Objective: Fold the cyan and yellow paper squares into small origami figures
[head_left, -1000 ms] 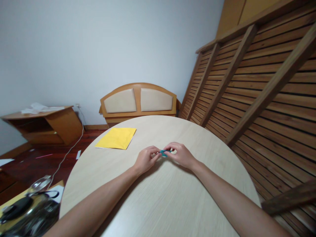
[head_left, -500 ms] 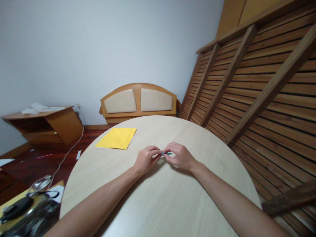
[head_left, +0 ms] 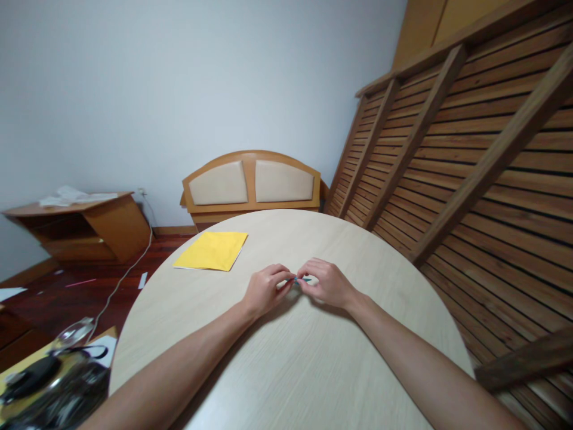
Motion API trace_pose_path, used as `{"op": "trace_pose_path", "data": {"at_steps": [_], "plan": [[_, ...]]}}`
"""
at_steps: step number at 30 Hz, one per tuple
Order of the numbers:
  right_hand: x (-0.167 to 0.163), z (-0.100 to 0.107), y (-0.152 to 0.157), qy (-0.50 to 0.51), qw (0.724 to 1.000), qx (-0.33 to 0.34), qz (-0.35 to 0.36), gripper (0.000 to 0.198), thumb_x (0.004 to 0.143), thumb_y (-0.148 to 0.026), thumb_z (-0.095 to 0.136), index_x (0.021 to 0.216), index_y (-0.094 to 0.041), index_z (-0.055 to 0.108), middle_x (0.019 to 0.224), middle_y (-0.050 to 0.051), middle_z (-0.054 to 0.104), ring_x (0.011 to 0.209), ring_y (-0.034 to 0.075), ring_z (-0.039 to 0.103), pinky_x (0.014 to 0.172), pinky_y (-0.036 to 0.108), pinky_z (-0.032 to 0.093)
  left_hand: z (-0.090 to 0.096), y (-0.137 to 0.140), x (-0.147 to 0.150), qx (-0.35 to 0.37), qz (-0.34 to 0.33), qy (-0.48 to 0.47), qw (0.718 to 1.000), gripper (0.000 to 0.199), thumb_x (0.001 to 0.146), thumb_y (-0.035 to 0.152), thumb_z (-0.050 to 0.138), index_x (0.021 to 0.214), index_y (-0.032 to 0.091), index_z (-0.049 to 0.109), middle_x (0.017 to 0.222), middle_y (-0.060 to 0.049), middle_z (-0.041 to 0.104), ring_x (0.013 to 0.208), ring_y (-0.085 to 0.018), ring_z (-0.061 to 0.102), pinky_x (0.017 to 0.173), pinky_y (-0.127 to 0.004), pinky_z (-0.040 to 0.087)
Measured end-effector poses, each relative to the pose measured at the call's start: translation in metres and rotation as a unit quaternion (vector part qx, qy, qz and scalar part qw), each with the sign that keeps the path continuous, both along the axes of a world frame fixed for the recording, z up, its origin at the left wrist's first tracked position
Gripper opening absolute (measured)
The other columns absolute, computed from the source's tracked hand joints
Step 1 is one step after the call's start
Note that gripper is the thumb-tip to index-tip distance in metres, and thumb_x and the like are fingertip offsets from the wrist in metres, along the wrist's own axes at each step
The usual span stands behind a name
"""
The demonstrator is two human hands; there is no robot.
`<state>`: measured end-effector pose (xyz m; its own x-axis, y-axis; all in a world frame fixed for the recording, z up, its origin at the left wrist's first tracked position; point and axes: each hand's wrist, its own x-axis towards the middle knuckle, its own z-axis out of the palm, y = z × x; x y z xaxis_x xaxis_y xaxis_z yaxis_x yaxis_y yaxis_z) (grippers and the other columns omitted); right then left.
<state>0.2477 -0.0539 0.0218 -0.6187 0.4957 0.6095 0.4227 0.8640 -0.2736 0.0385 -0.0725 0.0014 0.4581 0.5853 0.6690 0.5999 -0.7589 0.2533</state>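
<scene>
Over the middle of the table, my left hand [head_left: 268, 286] and my right hand [head_left: 326, 283] meet fingertip to fingertip. Between them is a small, thin teal piece with a pointed end [head_left: 306, 279]; its kind is too small to make out. The thumb and fingers of my left hand pinch its left end. My right hand pinches it near the middle, so the pointed tip shows inside the curl of the fingers. Fingertips hide most of the piece.
The round pale table [head_left: 286, 370] carries a stack of yellow paper [head_left: 211, 251] at its far left. A slatted wooden frame [head_left: 447, 161] leans along the right side. Cluttered items [head_left: 54, 382] stand low at the left, and a cable [head_left: 120, 280] crosses the floor.
The fingertips have shifted very slightly on the teal piece, and a bit of teal now shows between the two hands. The arms and the yellow paper look the same.
</scene>
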Motion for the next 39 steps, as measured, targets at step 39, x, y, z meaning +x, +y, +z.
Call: {"op": "trace_pose_path", "data": {"at_steps": [39], "plan": [[-0.0014, -0.002, 0.0007, -0.006, 0.999, -0.022, -0.045, 0.005, 0.086, -0.017, 0.059, 0.083, -0.02, 0.062, 0.079, 0.002, 0.063, 0.075, 0.016, 0.058, 0.071, 0.027, 0.042, 0.004, -0.0062, 0.0024, -0.02, 0.023, -0.021, 0.999, 0.015, 0.092, 0.023, 0.057, 0.094, 0.018, 0.071, 0.09, -0.005, 0.07, 0.07, -0.011, 0.062, 0.063, -0.02, 0.046]]}}
